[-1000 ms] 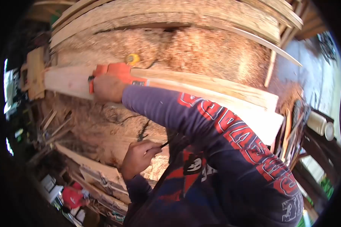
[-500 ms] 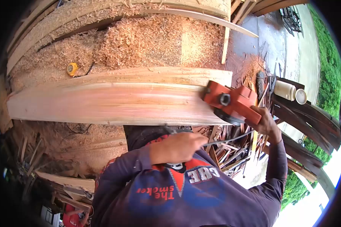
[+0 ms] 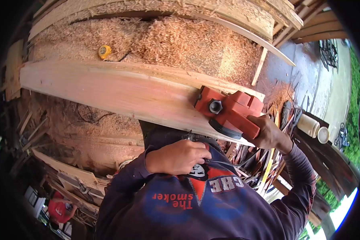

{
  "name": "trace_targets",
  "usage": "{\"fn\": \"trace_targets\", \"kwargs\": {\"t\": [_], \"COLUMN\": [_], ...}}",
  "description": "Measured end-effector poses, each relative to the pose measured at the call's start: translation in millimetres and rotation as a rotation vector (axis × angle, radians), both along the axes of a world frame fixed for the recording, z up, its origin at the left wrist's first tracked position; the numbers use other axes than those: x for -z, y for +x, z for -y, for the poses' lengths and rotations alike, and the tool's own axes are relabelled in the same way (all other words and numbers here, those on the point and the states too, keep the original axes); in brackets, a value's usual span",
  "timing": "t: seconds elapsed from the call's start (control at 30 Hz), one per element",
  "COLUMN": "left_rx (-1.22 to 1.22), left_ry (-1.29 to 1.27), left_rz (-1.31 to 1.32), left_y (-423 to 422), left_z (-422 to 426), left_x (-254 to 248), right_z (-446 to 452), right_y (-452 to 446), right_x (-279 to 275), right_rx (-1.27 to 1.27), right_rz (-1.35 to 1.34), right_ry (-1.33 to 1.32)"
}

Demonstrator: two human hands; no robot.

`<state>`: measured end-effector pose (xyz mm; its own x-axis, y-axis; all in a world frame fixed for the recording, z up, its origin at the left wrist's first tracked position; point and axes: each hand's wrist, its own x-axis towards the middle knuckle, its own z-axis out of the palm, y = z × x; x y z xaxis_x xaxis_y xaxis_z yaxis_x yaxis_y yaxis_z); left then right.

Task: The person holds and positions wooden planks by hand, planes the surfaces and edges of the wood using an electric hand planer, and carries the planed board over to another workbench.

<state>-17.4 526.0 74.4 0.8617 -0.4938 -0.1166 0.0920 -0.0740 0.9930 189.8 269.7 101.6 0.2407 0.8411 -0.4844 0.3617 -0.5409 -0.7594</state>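
A long pale board (image 3: 108, 86) lies across the view in front of my body. At its right end a red power planer (image 3: 232, 110) rests on the wood, and my right hand (image 3: 268, 132) is wrapped round its rear handle. Close to my chest, my left hand (image 3: 178, 157) is closed on a dark power cord (image 3: 226, 163), which runs right toward the planer. Some of the left fingers are turned away from view.
Wood shavings (image 3: 164, 40) are heaped beyond the board, with a yellow tape measure (image 3: 104, 51) among them. More planks stand at the top and lower left. Scrap wood and a whitish container (image 3: 308, 125) are at the right. A person in red (image 3: 60, 208) is at the lower left.
The planer and my right hand went from the board's left part to its right end. My left hand moved up and right, to my chest, still with the cord.
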Motion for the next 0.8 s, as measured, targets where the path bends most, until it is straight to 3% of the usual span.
{"fn": "trace_targets", "kwargs": {"t": [0.13, 0.37, 0.53, 0.63, 0.8], "left_rx": [-0.121, -0.412, -0.598, -0.694, -0.816], "left_ry": [-0.038, 0.041, 0.113, 0.158, 0.175], "left_rz": [0.084, -0.139, -0.137, -0.134, -0.196], "left_y": [-27.2, -93.6, -131.7, -151.9, -179.6], "left_z": [-19.7, -63.0, -95.0, -112.7, -162.0], "left_x": [-12.3, -25.1, -34.6, -34.9, -27.5], "right_z": [-61.2, -178.8, -249.1, -287.6, -369.2], "right_y": [-18.8, -48.1, -63.4, -75.2, -92.8], "right_x": [4.5, 8.0, 24.2, 41.2, 38.6], "right_rx": [-0.048, -0.051, -0.092, -0.139, -0.163], "right_rz": [-0.053, -0.038, -0.059, -0.006, -0.038], "right_ry": [-0.01, 0.121, 0.135, 0.316, 0.209]}}
